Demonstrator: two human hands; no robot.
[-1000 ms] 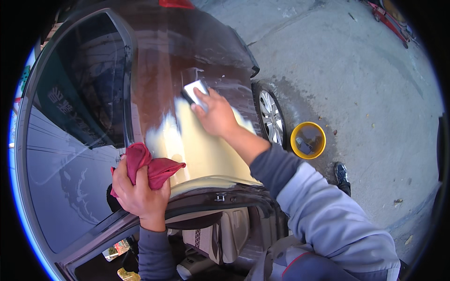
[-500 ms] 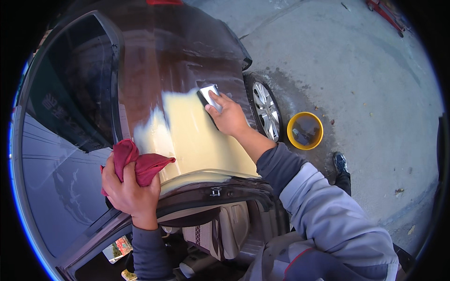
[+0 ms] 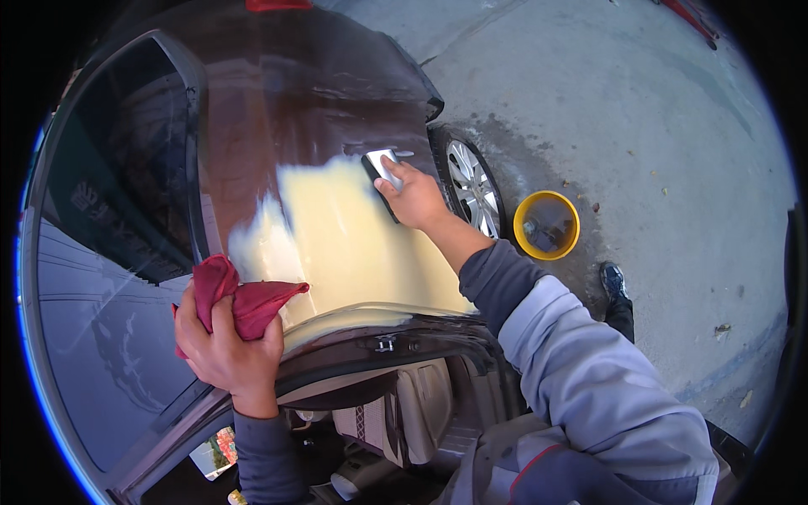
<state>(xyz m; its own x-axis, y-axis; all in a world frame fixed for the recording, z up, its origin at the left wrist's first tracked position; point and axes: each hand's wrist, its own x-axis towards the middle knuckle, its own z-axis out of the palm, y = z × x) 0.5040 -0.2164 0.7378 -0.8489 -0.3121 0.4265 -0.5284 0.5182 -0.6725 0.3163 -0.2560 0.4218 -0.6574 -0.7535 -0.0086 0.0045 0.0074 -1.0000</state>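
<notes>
Over one car (image 3: 353, 244), left hand (image 3: 231, 353) gripping one cloth (image 3: 257, 308), right hand (image 3: 417, 198) grasping one block (image 3: 381, 160)

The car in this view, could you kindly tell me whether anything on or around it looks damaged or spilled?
Yes: a pale yellow patch with a ragged far edge interrupts the brown panel. Near the wheel and yellow bucket, a dark, damp-looking stain marks the ground, perhaps spilled.
</notes>
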